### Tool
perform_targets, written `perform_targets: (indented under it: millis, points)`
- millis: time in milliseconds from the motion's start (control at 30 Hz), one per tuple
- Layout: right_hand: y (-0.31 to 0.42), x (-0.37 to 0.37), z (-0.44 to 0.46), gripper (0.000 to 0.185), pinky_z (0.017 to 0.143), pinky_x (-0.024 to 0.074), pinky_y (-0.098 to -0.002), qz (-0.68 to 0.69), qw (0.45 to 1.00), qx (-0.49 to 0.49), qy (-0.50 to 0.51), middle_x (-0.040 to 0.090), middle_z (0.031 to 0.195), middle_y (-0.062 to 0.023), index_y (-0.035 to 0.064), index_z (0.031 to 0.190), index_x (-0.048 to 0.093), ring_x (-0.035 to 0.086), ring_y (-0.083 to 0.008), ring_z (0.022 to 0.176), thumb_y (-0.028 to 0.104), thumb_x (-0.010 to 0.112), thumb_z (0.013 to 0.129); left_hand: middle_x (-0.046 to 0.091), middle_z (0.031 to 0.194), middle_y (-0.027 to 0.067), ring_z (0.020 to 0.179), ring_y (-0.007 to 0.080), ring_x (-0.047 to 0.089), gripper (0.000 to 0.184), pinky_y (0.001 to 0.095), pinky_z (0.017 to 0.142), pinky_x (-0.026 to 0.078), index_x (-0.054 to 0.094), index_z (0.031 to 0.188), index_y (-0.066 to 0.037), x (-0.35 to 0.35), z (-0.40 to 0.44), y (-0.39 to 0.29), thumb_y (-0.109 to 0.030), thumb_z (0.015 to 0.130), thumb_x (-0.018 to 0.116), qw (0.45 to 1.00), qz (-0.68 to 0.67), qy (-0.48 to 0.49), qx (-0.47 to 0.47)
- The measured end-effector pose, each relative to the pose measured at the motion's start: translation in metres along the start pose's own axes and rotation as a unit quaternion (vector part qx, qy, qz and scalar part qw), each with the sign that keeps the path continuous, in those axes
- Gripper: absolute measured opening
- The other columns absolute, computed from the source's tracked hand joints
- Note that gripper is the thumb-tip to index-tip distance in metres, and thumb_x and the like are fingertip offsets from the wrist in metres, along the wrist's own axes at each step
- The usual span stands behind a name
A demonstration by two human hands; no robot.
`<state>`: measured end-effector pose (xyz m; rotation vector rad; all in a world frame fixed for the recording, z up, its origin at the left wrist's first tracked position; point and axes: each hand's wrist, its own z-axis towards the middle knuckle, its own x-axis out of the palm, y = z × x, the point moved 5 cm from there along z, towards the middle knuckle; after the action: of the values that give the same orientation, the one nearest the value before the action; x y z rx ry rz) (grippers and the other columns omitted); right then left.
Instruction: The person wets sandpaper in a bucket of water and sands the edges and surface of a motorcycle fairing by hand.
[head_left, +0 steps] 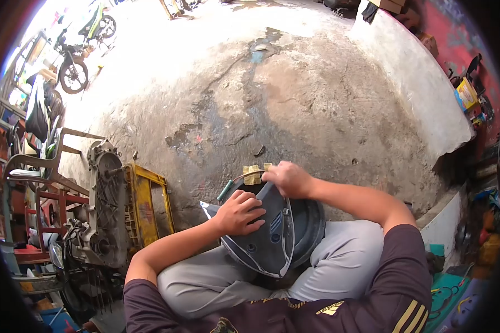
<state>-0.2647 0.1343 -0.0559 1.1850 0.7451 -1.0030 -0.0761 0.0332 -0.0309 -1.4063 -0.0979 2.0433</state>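
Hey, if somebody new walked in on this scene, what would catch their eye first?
Probably the dark panel with white edging at the lap of the person seated on the floor, with the left hand laid on it and the right hand at its far edge. Next, perhaps, the bright yellow frame on the left, beside a bulky metal casing.
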Motion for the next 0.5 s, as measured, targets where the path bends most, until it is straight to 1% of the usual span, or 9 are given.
perform_targets:
  millis: [67,133,200,267,333,367,400,467,500]
  points:
    - [0.011,0.001,-0.003,0.031,0.078,0.0582,-0.0465,0.023,0.999,-0.038,0.018,0.069,0.100,-0.0105,0.0130,0.112,0.069,0.069,-0.0366,0.084,0.005,0.071,0.082,0.066,0.115,0.0049,0.112,0.0263,0.064,0.030,0.0434,0.096,0.051,0.079,0.106,-0.013,-0.001,0.000,-0.001,-0.031,0.083,0.087,1.000,-0.004,-0.007,0.003]
    - [-0.007,0.002,-0.004,0.028,0.076,0.0579,-0.0467,0.010,0.999,-0.035,-0.001,0.068,0.099,-0.0104,0.0129,0.110,0.069,0.069,-0.0363,0.084,0.006,0.071,0.083,0.066,0.115,0.0050,0.113,0.0264,0.064,0.030,0.0434,0.096,0.051,0.079,0.105,-0.013,-0.002,-0.002,-0.003,-0.030,0.082,0.087,1.000,-0.001,-0.004,-0.005]
    - [-0.023,-0.002,-0.005,0.023,0.073,0.0549,-0.0455,-0.014,0.999,-0.009,-0.043,0.064,0.090,-0.0093,0.0116,0.105,0.069,0.065,-0.0341,0.078,0.005,0.071,0.083,0.066,0.115,0.0051,0.113,0.0264,0.064,0.030,0.0434,0.096,0.051,0.079,0.105,-0.013,0.000,-0.001,-0.002,-0.030,0.082,0.087,1.000,0.003,-0.003,-0.008]
    - [-0.010,-0.003,-0.006,0.023,0.073,0.0546,-0.0458,-0.022,0.999,-0.016,-0.042,0.063,0.090,-0.0092,0.0112,0.104,0.068,0.065,-0.0341,0.077,0.004,0.071,0.082,0.067,0.115,0.0052,0.113,0.0266,0.064,0.029,0.0433,0.096,0.051,0.079,0.104,-0.013,-0.001,-0.001,-0.001,-0.030,0.082,0.087,1.000,0.000,-0.004,-0.001]
    - [0.013,0.000,-0.007,0.023,0.075,0.0558,-0.0479,0.054,0.996,-0.065,-0.038,0.064,0.093,-0.0101,0.0127,0.104,0.066,0.067,-0.0353,0.079,0.005,0.069,0.083,0.067,0.116,0.0052,0.113,0.0267,0.064,0.029,0.0433,0.096,0.051,0.079,0.105,-0.013,-0.001,0.000,-0.001,-0.030,0.082,0.087,1.000,0.001,-0.005,0.003]
    - [0.020,0.002,-0.007,0.025,0.078,0.0563,-0.0472,0.044,0.995,-0.095,0.003,0.065,0.095,-0.0103,0.0131,0.106,0.066,0.068,-0.0355,0.082,0.005,0.070,0.083,0.067,0.116,0.0053,0.113,0.0268,0.064,0.029,0.0433,0.096,0.051,0.079,0.105,-0.013,-0.002,0.000,-0.002,-0.030,0.083,0.087,1.000,0.000,-0.007,0.004]
    - [0.017,0.000,-0.006,0.025,0.078,0.0563,-0.0472,0.042,0.994,-0.097,0.003,0.065,0.095,-0.0103,0.0131,0.106,0.066,0.068,-0.0355,0.082,0.005,0.070,0.083,0.067,0.116,0.0053,0.113,0.0268,0.064,0.029,0.0433,0.096,0.051,0.079,0.105,-0.013,-0.002,0.000,-0.001,-0.030,0.083,0.087,1.000,0.002,-0.009,0.003]
    - [-0.005,-0.001,-0.006,0.027,0.079,0.0569,-0.0484,0.008,0.999,-0.032,-0.014,0.068,0.098,-0.0112,0.0120,0.108,0.067,0.069,-0.0375,0.085,0.004,0.069,0.082,0.067,0.116,0.0052,0.113,0.0268,0.064,0.029,0.0435,0.096,0.051,0.079,0.105,-0.013,-0.003,0.000,-0.003,-0.030,0.083,0.087,1.000,0.000,-0.012,0.008]
    - [-0.021,0.002,-0.006,0.028,0.081,0.0571,-0.0501,0.021,0.999,0.041,-0.009,0.069,0.101,-0.0119,0.0105,0.109,0.067,0.069,-0.0397,0.086,0.002,0.068,0.083,0.067,0.116,0.0052,0.113,0.0268,0.064,0.029,0.0435,0.096,0.051,0.079,0.105,-0.013,-0.003,-0.001,-0.003,-0.030,0.083,0.087,1.000,-0.001,-0.012,0.007]
